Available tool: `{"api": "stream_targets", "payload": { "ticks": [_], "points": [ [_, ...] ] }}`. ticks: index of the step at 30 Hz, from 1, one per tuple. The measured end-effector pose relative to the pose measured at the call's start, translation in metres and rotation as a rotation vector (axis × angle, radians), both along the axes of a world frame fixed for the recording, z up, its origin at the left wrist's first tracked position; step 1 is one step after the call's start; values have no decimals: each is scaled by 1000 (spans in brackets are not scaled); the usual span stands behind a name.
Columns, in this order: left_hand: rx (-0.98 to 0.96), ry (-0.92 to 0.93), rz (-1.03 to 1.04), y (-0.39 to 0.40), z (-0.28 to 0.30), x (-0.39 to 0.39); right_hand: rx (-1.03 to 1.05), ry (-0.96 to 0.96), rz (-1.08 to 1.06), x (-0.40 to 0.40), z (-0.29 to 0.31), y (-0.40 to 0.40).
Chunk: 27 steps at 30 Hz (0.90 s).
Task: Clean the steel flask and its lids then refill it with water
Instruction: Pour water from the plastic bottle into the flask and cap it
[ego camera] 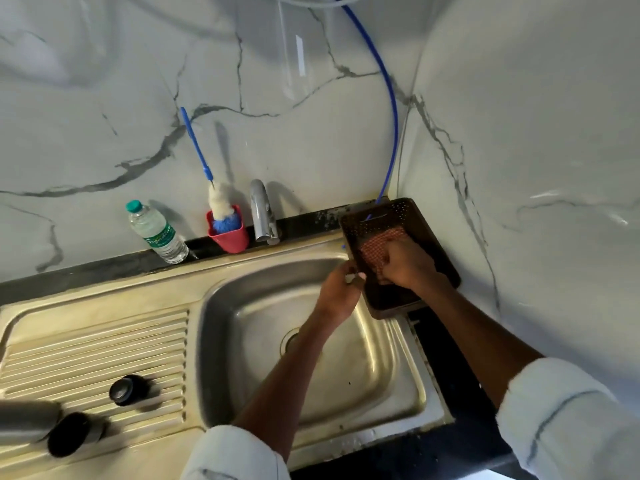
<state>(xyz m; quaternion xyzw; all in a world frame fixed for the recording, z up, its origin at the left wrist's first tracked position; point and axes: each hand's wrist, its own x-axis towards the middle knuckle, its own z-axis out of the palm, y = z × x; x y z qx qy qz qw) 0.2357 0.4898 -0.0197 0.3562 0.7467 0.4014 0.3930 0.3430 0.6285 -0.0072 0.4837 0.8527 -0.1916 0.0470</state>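
The steel flask (26, 420) lies on its side at the lower left of the draining board, partly cut off by the frame edge. Two dark lids rest beside it: one (71, 434) at the flask's mouth, another (125, 389) further right on the ridges. My right hand (405, 263) grips a red checked cloth (375, 249) inside a dark brown perforated tray (436, 258) at the sink's right corner. My left hand (341, 289) holds the tray's near-left rim, above the sink basin (242, 306).
A chrome tap (262, 211) stands behind the basin. A red cup (228, 233) holds a blue-handled bottle brush (207, 178). A plastic water bottle (156, 233) leans on the back ledge. A blue hose (389, 109) runs down the marble wall.
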Motion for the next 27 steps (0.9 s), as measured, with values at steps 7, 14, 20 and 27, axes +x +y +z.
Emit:
{"api": "stream_targets", "payload": {
  "ticks": [7,14,20,27],
  "points": [
    [65,358,215,-73,0,-55,216,446,-5,-45,15,-92],
    [-70,607,254,-173,4,-120,93,619,113,-106,-1,-189],
    [-215,588,384,-254,0,-190,-57,602,200,-168,-16,-255],
    [-335,583,383,-290,-4,-276,-151,637,228,-232,-7,-275]
  ]
}}
